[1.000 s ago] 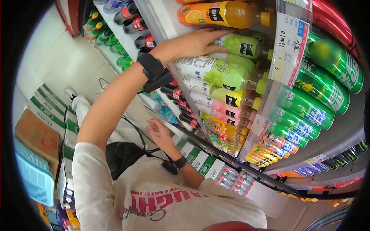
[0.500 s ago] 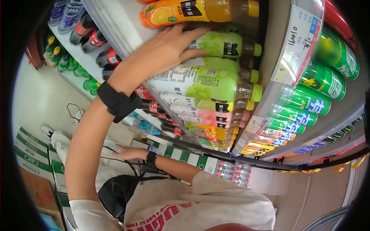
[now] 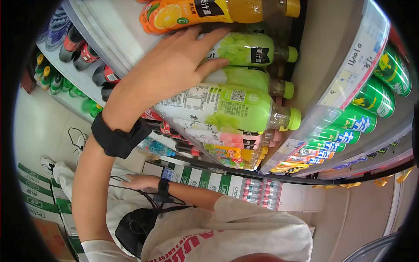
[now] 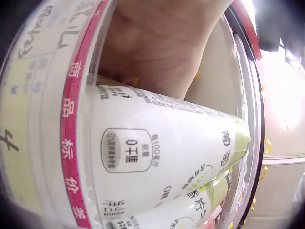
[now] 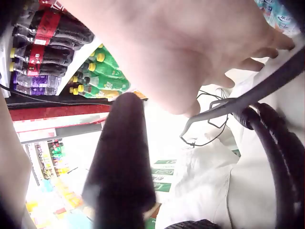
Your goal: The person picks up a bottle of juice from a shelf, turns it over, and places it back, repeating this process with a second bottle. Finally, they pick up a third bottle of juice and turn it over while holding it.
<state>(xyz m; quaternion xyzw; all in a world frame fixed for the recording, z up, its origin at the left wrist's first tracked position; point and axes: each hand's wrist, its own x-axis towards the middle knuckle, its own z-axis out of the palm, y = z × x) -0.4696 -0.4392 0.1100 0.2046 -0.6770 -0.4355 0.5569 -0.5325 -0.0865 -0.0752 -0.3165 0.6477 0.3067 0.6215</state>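
Note:
In the head view my left hand (image 3: 176, 61) reaches onto the shelf and grips a green-labelled grape juice bottle (image 3: 244, 48). Its thumb lies along one side and its fingers along the other. Next to that stand two more grape juice bottles; the nearer one (image 3: 227, 105) shows a white back label with a QR code. The left wrist view has the palm (image 4: 152, 52) behind a white-labelled grape bottle (image 4: 143, 138). My right hand (image 3: 142, 181) hangs low near the trousers, fingers loosely extended and holding nothing, beside a black cord (image 5: 209, 112).
An orange juice bottle (image 3: 187, 17) stands on the other side of my left hand. A price strip (image 3: 349, 56) runs along the shelf edge, with green cans (image 3: 379, 100) beyond it. Cola bottles (image 3: 87, 56) fill a neighbouring shelf. Green-and-white cartons (image 3: 205, 179) are stacked on the floor.
The head view has shifted closer to the bottles. My left hand stays at the same grape juice bottle. The right hand has dropped from a raised pose toward the trousers.

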